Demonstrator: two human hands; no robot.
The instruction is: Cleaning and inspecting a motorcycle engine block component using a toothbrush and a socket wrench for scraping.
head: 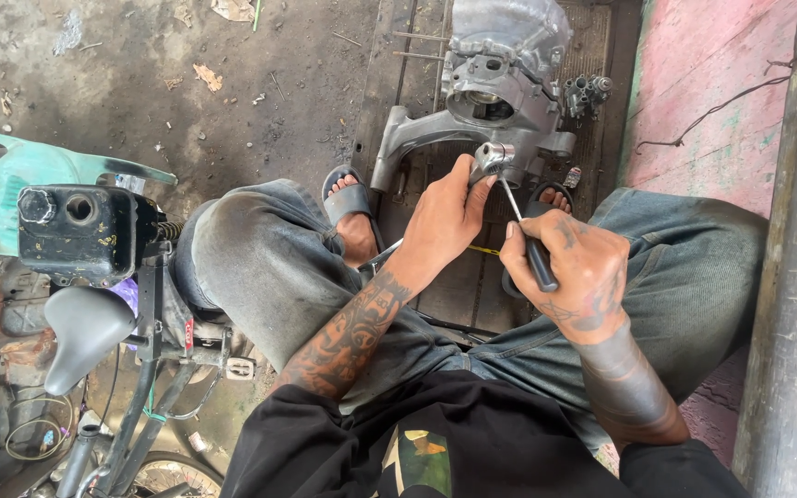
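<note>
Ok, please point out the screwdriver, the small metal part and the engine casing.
screwdriver (539, 261): head view, on its black handle in the right hand.
small metal part (493, 157): head view, on its round shiny body.
engine casing (500, 78): head view, on its grey middle housing.

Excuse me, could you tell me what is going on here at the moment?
A person sits with knees apart over a grey metal engine casing on the ground. The left hand steadies a small metal part at the casing, while the right hand grips a black-handled tool whose thin shaft reaches into that part.
</note>
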